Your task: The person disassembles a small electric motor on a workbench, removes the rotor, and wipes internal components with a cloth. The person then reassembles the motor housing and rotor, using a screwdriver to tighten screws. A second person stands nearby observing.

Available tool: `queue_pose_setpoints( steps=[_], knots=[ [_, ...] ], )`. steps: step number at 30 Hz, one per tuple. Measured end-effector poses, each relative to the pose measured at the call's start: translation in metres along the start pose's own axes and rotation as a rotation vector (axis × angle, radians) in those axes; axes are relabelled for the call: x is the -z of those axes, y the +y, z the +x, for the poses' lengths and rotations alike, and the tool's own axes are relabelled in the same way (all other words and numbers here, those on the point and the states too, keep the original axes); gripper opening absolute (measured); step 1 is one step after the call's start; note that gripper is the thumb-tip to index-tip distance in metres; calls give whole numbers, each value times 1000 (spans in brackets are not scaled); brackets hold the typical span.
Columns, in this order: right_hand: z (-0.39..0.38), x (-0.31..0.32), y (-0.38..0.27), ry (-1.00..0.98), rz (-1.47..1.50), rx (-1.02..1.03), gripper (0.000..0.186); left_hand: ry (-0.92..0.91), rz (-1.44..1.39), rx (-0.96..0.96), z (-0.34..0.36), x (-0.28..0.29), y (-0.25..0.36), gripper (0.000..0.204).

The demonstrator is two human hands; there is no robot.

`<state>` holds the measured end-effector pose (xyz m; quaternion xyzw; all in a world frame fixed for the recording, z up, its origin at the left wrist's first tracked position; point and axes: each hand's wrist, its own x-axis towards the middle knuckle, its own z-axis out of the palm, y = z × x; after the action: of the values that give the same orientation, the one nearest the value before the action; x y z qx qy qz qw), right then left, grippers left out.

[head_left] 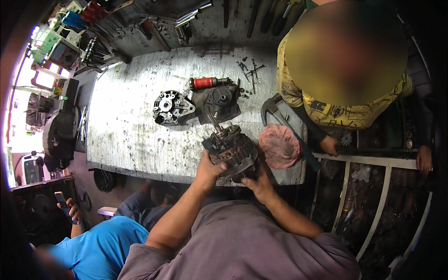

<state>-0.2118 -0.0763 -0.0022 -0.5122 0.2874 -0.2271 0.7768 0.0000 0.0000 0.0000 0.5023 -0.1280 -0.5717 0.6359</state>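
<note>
Both of my hands grip a dark metal alternator assembly (232, 154) with copper windings and a shaft pointing up, over the front edge of the wooden bench. My left hand (207, 170) is closed on its left side; my right hand (256, 182) holds its lower right. Behind it lie a silver housing with bolt holes (170, 108) and a red-handled tool (203, 83), beside a dark metal part on a cloth (219, 100). To the right are a pink cloth (279, 145) and a hammer (274, 111). Several loose bolts (252, 74) lie at the back.
The pale bench (116, 130) has hand tools (186, 18) behind it and cluttered equipment (58, 126) at the left. A person in yellow (331, 112) stands at the right by slatted metal shelving (387, 196). A person in blue (102, 238) holds a phone at the lower left.
</note>
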Motion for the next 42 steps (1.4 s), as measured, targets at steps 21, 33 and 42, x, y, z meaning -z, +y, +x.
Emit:
queue_pose_setpoints(
  steps=[21, 33, 42],
  knots=[
    [14, 29, -20, -34, -487, 310, 124, -198, 1012, -575, -7, -7, 12, 133],
    [11, 54, -58, 74, -1071, 241, 96, -213, 1156, -698, 11, 7, 3, 134],
    [-1, 93, -22, 366, -1351, 363, 43, 72, 976, -641, -58, 35, 16, 142]
  ],
)
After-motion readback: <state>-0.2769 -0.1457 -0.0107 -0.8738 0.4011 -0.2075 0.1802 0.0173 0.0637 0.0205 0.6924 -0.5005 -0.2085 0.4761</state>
